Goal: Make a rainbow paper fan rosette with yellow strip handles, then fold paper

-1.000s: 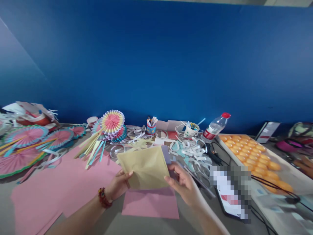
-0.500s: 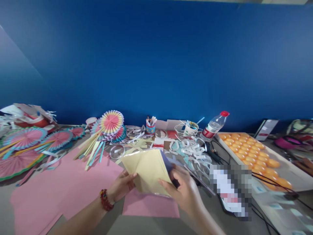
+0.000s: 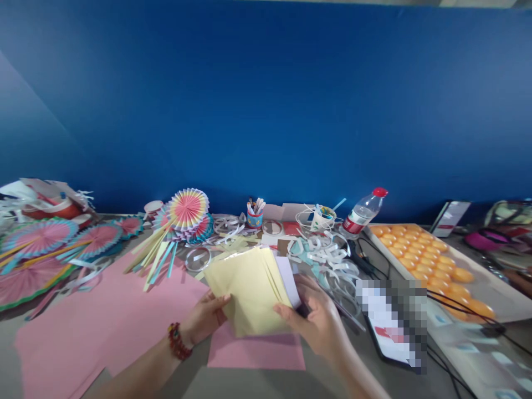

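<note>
A stack of pale yellow paper (image 3: 249,288), with a shiny clear plastic edge along its top, is held tilted above the table between both hands. My left hand (image 3: 210,313), with a red beaded bracelet (image 3: 178,341) at the wrist, pinches its lower left side, thumb on top. My right hand (image 3: 313,316) grips the right side, its thumb on the yellow sheets and the other fingers behind. Several sheet edges fan out there, and a pale lavender sheet (image 3: 287,277) shows behind them. Below the stack lies a pink sheet (image 3: 255,352).
Large pink sheets (image 3: 83,316) cover the left. Folded paper fans (image 3: 188,209) and curled paper strips (image 3: 328,260) lie behind. A bottle (image 3: 364,210), a phone (image 3: 393,332), black cables and a tray of orange balls (image 3: 419,255) are at the right. A blue wall (image 3: 266,100) stands behind.
The yellow sheets have spread apart at the right side, and the sheet behind them now shows pale lavender rather than dark purple. Both hands stay nearly in place.
</note>
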{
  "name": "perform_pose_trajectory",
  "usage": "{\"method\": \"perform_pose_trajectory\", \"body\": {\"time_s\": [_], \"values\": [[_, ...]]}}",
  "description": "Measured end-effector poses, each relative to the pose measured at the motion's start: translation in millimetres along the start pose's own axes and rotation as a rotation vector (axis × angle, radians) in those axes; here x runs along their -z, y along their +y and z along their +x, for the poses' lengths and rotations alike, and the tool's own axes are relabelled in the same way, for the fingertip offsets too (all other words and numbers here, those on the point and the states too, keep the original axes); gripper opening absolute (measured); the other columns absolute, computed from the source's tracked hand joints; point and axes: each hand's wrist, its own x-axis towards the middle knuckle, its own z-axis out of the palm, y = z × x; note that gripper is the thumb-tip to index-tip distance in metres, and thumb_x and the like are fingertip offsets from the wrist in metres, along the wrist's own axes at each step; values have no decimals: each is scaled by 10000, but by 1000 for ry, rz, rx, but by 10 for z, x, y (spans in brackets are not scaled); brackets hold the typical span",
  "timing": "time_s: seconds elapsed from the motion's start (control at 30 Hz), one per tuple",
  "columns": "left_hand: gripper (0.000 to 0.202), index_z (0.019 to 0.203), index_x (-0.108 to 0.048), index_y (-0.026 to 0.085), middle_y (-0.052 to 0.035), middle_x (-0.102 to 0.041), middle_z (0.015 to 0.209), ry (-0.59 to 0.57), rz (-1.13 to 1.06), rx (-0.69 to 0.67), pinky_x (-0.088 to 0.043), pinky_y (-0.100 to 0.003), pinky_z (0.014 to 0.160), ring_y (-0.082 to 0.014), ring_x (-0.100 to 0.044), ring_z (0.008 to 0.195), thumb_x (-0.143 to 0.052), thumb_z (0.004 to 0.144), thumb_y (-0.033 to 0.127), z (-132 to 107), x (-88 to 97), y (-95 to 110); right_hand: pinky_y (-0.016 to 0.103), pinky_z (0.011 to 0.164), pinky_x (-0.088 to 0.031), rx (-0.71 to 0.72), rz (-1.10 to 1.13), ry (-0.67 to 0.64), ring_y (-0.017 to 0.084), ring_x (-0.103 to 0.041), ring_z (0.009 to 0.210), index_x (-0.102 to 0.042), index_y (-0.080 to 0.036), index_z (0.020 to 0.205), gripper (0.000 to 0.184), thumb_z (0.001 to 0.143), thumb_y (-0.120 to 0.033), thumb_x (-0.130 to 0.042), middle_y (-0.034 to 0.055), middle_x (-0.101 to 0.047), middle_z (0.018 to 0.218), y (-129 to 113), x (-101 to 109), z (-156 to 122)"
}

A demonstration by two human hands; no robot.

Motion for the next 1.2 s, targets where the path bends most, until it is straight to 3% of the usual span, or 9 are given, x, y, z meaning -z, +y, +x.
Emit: {"method": "perform_pose_trajectory", "body": {"time_s": [0.17,0.33,0.6,0.8,0.9,1.0,1.2], "values": [[424,1227,-662,167,-120,-735,1141,18,-2,-4,-558,-376,910,-276,-710,1019,-745,812,180,16,17,-10,300,814,-465,11,78,-86,225,-607,967,-518,-205,656,328,960,-326,-517,71,-670,1007,-11,56,-26],[412,1217,-665,164,-113,-745,1116,-7,-26,-14,-544,-404,942,-285,-705,1037,-737,811,162,15,-27,1,245,644,-434,-27,181,-110,153,-551,725,-390,-205,589,424,981,-350,-465,23,-588,770,-48,71,11],[494,1247,-642,158,-112,-760,1071,-21,-53,17,-567,-375,895,-276,-721,992,-767,770,148,19,-67,4,253,625,-452,-128,336,-126,184,-602,736,-498,-191,551,431,921,-406,-549,36,-631,783,13,47,13],[497,1269,-624,150,-118,-746,1111,-61,-37,5,-569,-359,894,-275,-712,1020,-750,789,151,23,-54,7,258,570,-409,-19,144,-70,150,-508,617,-404,-208,538,392,913,-297,-475,12,-527,655,15,70,28],[438,1230,-647,143,-120,-743,1121,-44,-18,4,-572,-349,887,-261,-720,996,-738,802,152,11,-32,11,305,702,-453,86,-60,41,201,-573,804,-422,-211,578,325,894,-237,-493,69,-617,862,13,88,28],[340,1141,-690,134,-121,-744,1116,-4,-5,24,-584,-334,847,-243,-732,946,-736,805,154,-5,-24,15,353,794,-440,181,-238,148,245,-563,943,-465,-210,634,262,892,-204,-506,99,-602,999,21,112,36],[275,1032,-729,135,-110,-769,1019,4,-8,34,-593,-345,784,-256,-742,883,-776,765,183,-30,-50,27,260,607,-365,168,-198,162,144,-450,636,-354,-228,682,294,945,-183,-477,-14,-436,699,95,125,91]]}}
